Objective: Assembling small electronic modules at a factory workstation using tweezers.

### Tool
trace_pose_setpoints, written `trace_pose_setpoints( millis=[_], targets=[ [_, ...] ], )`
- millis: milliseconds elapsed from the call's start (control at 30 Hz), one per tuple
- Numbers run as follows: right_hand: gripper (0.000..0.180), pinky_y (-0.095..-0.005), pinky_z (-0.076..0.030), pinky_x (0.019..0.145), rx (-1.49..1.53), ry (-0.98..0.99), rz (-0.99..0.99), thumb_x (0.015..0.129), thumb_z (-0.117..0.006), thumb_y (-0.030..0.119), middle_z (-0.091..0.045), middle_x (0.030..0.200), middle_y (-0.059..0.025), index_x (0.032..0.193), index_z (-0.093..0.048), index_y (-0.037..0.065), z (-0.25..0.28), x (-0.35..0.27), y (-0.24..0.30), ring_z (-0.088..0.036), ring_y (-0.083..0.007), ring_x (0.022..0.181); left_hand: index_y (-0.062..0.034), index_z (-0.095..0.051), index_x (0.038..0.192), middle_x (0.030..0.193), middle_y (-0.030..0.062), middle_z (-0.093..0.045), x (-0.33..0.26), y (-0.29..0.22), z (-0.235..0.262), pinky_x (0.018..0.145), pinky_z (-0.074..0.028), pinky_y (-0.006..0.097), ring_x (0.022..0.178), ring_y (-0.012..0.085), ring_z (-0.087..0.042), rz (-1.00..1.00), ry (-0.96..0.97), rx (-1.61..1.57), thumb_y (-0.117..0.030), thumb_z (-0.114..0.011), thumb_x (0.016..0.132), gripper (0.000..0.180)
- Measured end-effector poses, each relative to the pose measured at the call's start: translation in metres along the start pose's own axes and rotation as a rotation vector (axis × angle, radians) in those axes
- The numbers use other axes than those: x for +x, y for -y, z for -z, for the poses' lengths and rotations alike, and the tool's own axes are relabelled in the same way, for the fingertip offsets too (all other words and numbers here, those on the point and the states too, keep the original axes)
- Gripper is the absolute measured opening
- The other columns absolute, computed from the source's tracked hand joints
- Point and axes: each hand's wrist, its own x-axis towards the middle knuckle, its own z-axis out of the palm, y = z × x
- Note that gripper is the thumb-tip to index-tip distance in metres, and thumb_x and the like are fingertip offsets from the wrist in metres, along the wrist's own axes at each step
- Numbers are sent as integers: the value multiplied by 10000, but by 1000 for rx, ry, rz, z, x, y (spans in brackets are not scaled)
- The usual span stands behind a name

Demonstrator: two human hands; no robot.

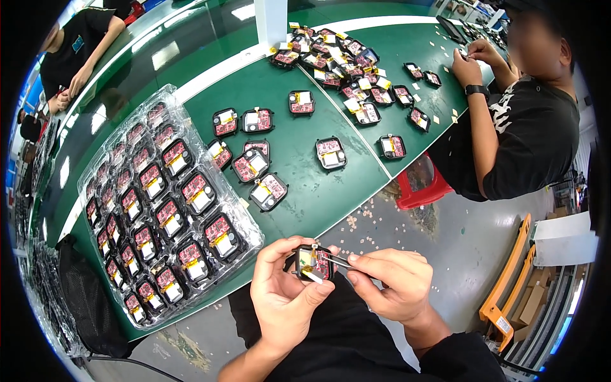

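Above my lap, my left hand grips a small black square watch housing by its sides, fingers behind and thumb at the lower edge. Its open back shows a red circuit board, a white block and yellow tape. In my right hand is a pair of dark tweezers, pinched between thumb and fingers. The tweezer tips reach into the upper part of the housing; what they touch is too small to tell. Nearest on the table lies a loose watch housing, of the same kind.
A clear plastic tray on the green table holds rows of similar housings. More lie loose, with a heap at the back. At right sits a co-worker, by a red stool. Another person is across the table.
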Motion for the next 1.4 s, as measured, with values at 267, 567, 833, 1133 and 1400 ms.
trace_pose_setpoints(
  millis=[267,567,833,1133,1400],
  targets=[
    [196,-307,-575,581,9,-6,-8,762,-823,16,-744,836,-97,939,-739,9,-4,0,-1,-730,-235,675,4,-453,1332,1268,159,-547,2,5,3,886,-624,406,1137,365,-660,-30,1,4,-139,-880,799,698],
    [226,-325,-578,598,29,28,-45,793,-788,22,-727,867,-98,1012,-729,10,-4,-3,-7,-719,-243,689,7,-485,1310,1307,164,-540,5,11,6,996,-554,432,1187,363,-628,-69,42,-26,57,-845,772,650],
    [279,-341,-579,646,79,-48,-126,828,-704,-39,-704,998,-134,1105,-698,-6,6,10,-11,-707,-261,740,-4,-485,1316,1303,151,-536,33,2,-16,1004,-541,398,1181,331,-631,-134,98,143,-24,-851,797,635],
    [262,-352,-582,658,-8,-151,-96,825,-709,-47,-702,979,-135,1086,-714,-23,-2,21,-23,-711,-280,768,-5,-469,1294,1323,154,-512,65,11,-23,982,-570,377,1236,334,-606,-141,171,183,169,-754,793,602],
    [276,-357,-585,666,-40,-156,-57,793,-720,-45,-706,969,-131,1067,-717,-18,-4,22,-30,-709,-280,774,-14,-488,1310,1296,153,-539,65,12,-19,977,-566,399,1186,335,-631,-150,161,206,22,-841,791,629]
  ],
)
